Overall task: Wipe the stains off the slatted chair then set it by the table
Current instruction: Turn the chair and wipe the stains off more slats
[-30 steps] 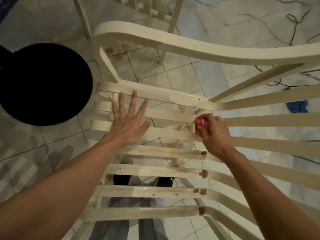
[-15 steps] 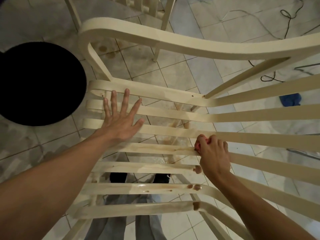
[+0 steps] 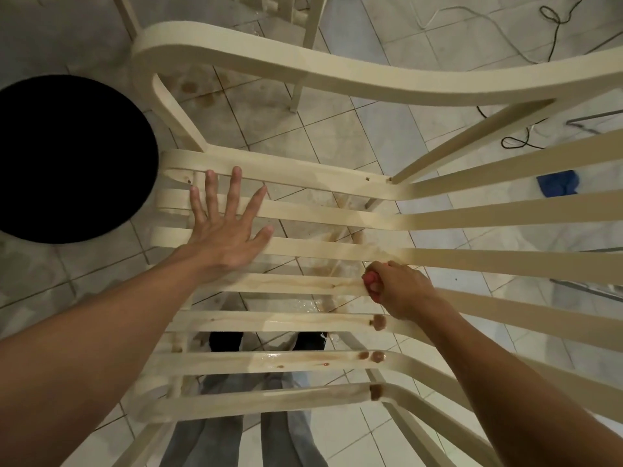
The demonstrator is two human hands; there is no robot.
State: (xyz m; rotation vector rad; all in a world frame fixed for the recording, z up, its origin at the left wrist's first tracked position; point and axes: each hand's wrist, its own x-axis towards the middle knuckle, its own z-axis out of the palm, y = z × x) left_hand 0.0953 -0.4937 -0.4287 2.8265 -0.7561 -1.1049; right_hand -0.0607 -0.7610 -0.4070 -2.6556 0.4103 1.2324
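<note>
**Smears and slips are the risks here**

The fingers (image 3: 387, 267) of the right hand (image 3: 403, 293) are curled round a small pink-red cloth wad (image 3: 370, 279), pressing it onto a middle slat (image 3: 296, 285) of the cream slatted chair (image 3: 303, 67), which fills the centre and right of the frame. The left hand (image 3: 225, 235) lies flat across the slats at centre left, fingers straight and spread, holding nothing.

That slat shows a pale brown streak, so the wad may only drag dirt along and drip it onto the slats below. Thick brown stains (image 3: 379, 321) sit on the three lower slats. The slats look wet, so the bracing palm could slide. The pale tiled floor (image 3: 387, 129) glistens near the feet and dark cables (image 3: 553, 25) lie at upper right, both hazards when the chair is carried.

Most of the cloth is hidden in the fist. The chair's legs and the slats' right ends are cut off. Whether the black round shape (image 3: 67, 160) at upper left is the table I cannot tell.
</note>
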